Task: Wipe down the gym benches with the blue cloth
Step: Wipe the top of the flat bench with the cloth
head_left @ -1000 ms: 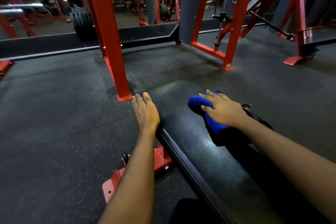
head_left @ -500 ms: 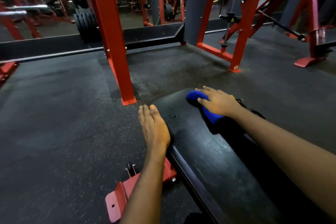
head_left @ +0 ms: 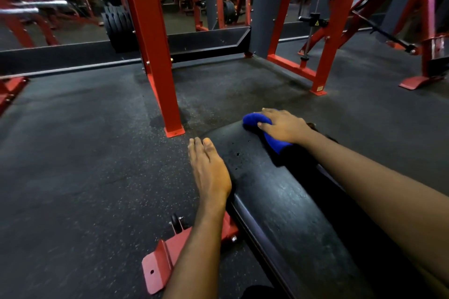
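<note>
Most of the view is taken up by a dark, speckled rubber floor (head_left: 73,165), on which red steel frames are planted: one thick red upright (head_left: 150,43) is bolted down just beyond the bench, and a second red frame (head_left: 335,31) is set further off to the right. A stack of black weight plates (head_left: 117,24) is seen behind the upright. A black padded bench (head_left: 279,201) is stretched from the lower right towards the middle, its rounded far end being close to the foot of the upright. A red bench foot (head_left: 160,264) with a small wheel (head_left: 175,222) is exposed under its left side. The left hand (head_left: 210,172) is laid flat on the left edge of the pad, fingers straight and held together, nothing being gripped. The right hand (head_left: 284,126) is pressed down on the blue cloth (head_left: 252,120), its fingers spread over the top nearly straight and the thumb set against the near side. The cloth is bunched at the far end of the pad, on its right part. A few dark specks (head_left: 238,154) are scattered on the pad between the two hands.
</note>
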The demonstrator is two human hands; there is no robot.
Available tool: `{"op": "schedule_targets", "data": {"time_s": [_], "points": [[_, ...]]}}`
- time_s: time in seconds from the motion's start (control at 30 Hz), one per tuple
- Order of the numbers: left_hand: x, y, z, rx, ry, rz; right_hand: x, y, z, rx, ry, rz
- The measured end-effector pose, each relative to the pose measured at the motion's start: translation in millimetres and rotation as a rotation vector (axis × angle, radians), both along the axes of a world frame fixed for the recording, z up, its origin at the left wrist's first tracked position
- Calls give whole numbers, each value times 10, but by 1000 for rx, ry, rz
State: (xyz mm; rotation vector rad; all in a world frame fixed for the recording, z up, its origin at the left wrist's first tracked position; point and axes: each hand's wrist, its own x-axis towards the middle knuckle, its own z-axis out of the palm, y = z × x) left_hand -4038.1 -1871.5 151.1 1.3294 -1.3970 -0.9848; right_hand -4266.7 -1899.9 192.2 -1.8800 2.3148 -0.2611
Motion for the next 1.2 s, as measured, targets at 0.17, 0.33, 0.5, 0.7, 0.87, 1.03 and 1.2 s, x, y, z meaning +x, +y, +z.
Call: {"op": "schedule_targets", "data": {"time_s": [0.17, 0.33, 0.5, 0.7, 0.87, 1.03, 1.2], "points": [[4, 2, -4, 6, 62, 25, 343, -422, 147, 9, 34, -54], [8, -13, -42, 41, 93, 20, 211, -7, 76, -74, -106, 239], [15, -11, -45, 30, 112, 9, 302, -380, 145, 6, 14, -113], [12, -25, -31, 38, 115, 8, 438, -28, 54, -122, -30, 230], [5, -42, -80, 33, 107, 4, 123, 113, 10, -106, -96, 240], [0, -50, -61, 43, 118, 21, 302, -338, 41, -67, 16, -36], [16, 0, -6, 45, 119, 7, 632, 642, -35, -188, -8, 252]]}}
